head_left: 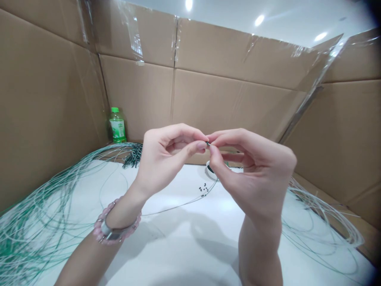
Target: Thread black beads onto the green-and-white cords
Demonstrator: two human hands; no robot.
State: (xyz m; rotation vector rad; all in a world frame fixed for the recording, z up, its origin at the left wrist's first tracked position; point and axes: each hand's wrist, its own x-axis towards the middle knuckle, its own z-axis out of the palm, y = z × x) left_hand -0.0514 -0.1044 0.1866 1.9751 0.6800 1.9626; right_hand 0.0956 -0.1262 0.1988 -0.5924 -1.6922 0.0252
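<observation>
My left hand (166,159) pinches a tiny dark connector-like piece (207,143) between thumb and forefinger, above the middle of the table. Fingertip to fingertip with it, my right hand (257,171) is closed on the end of a thin wire, a short pale bit of which shows beside the dark piece. Whether the two parts are joined cannot be made out. A thin wire (181,205) runs across the tabletop and rises behind my right thumb. Several small black pieces (204,189) lie loose below my hands. Partly hidden by my right hand is a round white container (208,173) with dark contents.
Loose green and white wires (44,210) spread over the left side, with dark ends (133,155) bunched at the back. More wires (327,224) curl at the right. A green-capped bottle (117,127) stands in the back left corner. Tall cardboard walls (232,87) enclose the white table (184,246).
</observation>
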